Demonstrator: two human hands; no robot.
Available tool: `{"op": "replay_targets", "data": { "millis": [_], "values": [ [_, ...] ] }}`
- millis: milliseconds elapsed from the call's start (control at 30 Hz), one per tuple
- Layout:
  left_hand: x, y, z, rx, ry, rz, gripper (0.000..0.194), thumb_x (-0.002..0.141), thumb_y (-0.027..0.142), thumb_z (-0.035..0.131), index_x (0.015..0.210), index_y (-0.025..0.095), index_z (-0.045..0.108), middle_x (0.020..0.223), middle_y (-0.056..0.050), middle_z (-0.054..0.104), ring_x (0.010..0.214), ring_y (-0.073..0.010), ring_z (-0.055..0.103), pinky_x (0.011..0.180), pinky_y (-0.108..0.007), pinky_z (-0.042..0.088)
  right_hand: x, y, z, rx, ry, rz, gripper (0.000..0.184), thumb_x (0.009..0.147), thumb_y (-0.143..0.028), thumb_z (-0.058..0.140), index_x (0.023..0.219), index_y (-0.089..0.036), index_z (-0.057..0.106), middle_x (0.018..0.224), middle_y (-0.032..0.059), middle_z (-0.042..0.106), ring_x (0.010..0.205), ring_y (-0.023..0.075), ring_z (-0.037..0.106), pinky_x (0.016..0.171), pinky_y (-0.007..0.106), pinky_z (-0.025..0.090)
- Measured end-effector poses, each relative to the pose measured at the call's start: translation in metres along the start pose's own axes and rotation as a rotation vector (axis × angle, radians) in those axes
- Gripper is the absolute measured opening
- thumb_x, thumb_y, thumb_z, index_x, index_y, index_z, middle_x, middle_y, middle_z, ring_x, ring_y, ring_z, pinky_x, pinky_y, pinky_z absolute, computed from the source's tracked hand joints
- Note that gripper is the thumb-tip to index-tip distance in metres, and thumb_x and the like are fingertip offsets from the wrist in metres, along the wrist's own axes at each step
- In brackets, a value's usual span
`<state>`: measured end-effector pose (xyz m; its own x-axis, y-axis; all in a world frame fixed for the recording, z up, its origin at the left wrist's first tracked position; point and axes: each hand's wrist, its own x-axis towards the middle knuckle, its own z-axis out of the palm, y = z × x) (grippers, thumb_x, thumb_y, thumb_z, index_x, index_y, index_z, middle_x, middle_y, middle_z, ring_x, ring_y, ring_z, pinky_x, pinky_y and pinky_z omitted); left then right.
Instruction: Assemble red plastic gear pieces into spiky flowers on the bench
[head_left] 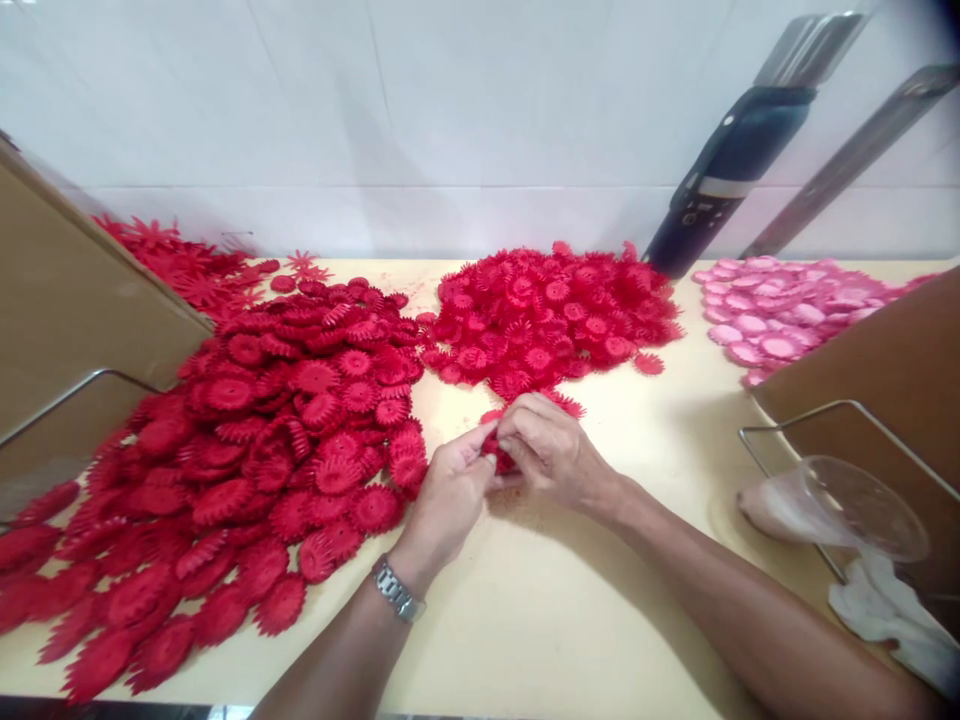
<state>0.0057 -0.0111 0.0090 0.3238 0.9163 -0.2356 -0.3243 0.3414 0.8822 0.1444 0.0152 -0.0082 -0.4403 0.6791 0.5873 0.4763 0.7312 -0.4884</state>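
Observation:
Over the middle of the table, my left hand [461, 480] and my right hand [550, 452] meet around a small red petal disc [499, 456]. Fingers of both hands pinch it, and they hide most of its shape. A silver watch is on my left wrist. Just beyond my hands lies a heap of red petal discs [555, 310] with fringed edges, a few of them spilling towards my fingers. To the left spreads a bigger pile of thicker, layered red discs [300, 430], close to my left hand.
Cardboard boxes flank the table, left [75, 260] and right [870, 370]. Pink discs [780, 305] lie at the back right, flat red star-shaped pieces [180, 265] at the back left. A dark blue device [720, 180] leans on the wall. A clear plastic cup [862, 510] lies beside crumpled tissue [892, 610].

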Motion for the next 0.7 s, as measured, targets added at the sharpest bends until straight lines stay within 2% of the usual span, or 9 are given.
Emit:
{"op": "replay_targets", "data": {
  "millis": [100,200,267,333,367,433,533,633,700],
  "values": [
    [0.001,-0.001,0.001,-0.009,0.054,-0.003,0.031,0.069,0.009,0.054,0.097,0.013,0.067,0.087,-0.005,0.068,0.082,-0.0168,0.062,0.068,-0.026,0.051,0.000,-0.006,0.003,0.055,0.016,0.113,0.014,0.082,-0.013,0.043,0.070,-0.018,0.046,0.069,0.0030,0.049,0.064,0.0143,0.045,0.058,0.027,0.039],
    [-0.001,0.001,0.001,-0.021,0.073,-0.016,0.028,0.068,0.010,0.056,0.093,0.012,0.067,0.079,-0.005,0.069,0.072,-0.0152,0.063,0.066,-0.026,0.052,0.003,-0.007,-0.004,0.112,0.046,0.264,0.014,0.081,-0.015,0.044,0.068,-0.018,0.044,0.066,0.0011,0.048,0.060,0.0129,0.045,0.055,0.025,0.038],
    [-0.002,0.004,0.001,-0.019,0.121,-0.045,0.026,0.068,0.011,0.056,0.092,0.010,0.066,0.073,-0.005,0.068,0.064,-0.0147,0.064,0.064,-0.028,0.052,0.004,-0.001,-0.015,0.101,0.158,0.364,0.014,0.082,-0.017,0.043,0.068,-0.019,0.043,0.061,-0.0011,0.045,0.055,0.0117,0.043,0.050,0.024,0.036],
    [-0.004,0.007,0.001,-0.021,0.178,-0.068,0.027,0.069,0.011,0.056,0.094,0.008,0.064,0.071,-0.006,0.068,0.063,-0.0154,0.065,0.066,-0.029,0.053,0.004,0.011,-0.027,-0.011,0.268,0.417,0.014,0.082,-0.017,0.043,0.069,-0.019,0.044,0.059,-0.0018,0.045,0.052,0.0113,0.042,0.048,0.024,0.034],
    [-0.004,0.008,0.001,-0.027,0.192,-0.073,0.028,0.069,0.011,0.056,0.096,0.008,0.063,0.072,-0.007,0.068,0.064,-0.0160,0.065,0.068,-0.030,0.053,0.004,0.017,-0.033,-0.095,0.277,0.410,0.013,0.081,-0.015,0.044,0.069,-0.019,0.046,0.060,-0.0013,0.046,0.052,0.0116,0.042,0.048,0.024,0.034],
    [-0.004,0.009,0.001,-0.053,0.185,-0.075,0.030,0.069,0.010,0.056,0.099,0.007,0.061,0.077,-0.008,0.068,0.067,-0.0165,0.066,0.072,-0.032,0.053,0.003,0.029,-0.040,-0.289,0.209,0.338,0.013,0.079,-0.012,0.046,0.069,-0.019,0.051,0.063,0.0009,0.050,0.056,0.0132,0.046,0.052,0.026,0.036],
    [-0.003,0.009,0.000,-0.111,0.167,-0.088,0.033,0.069,0.010,0.057,0.102,0.009,0.060,0.084,-0.010,0.068,0.072,-0.0172,0.066,0.076,-0.033,0.052,0.001,0.033,-0.040,-0.463,0.148,0.197,0.012,0.079,-0.012,0.049,0.079,-0.019,0.059,0.074,0.0052,0.056,0.069,0.0180,0.052,0.063,0.031,0.042],
    [-0.002,0.007,-0.002,-0.174,0.131,-0.097,0.033,0.068,0.008,0.055,0.100,0.010,0.061,0.089,-0.009,0.068,0.076,-0.0171,0.066,0.080,-0.035,0.050,0.004,0.018,-0.031,-0.331,0.178,0.077,0.012,0.080,-0.017,0.053,0.089,-0.019,0.060,0.083,0.0075,0.058,0.079,0.0199,0.054,0.069,0.035,0.045],
    [-0.002,0.006,-0.002,-0.203,0.064,-0.081,0.031,0.067,0.005,0.053,0.095,0.010,0.064,0.087,-0.007,0.067,0.074,-0.0143,0.064,0.081,-0.034,0.050,0.006,0.005,-0.024,-0.126,0.083,0.008,0.009,0.081,-0.020,0.054,0.088,-0.019,0.060,0.083,0.0068,0.057,0.076,0.0176,0.054,0.066,0.032,0.047]
  ]
}}
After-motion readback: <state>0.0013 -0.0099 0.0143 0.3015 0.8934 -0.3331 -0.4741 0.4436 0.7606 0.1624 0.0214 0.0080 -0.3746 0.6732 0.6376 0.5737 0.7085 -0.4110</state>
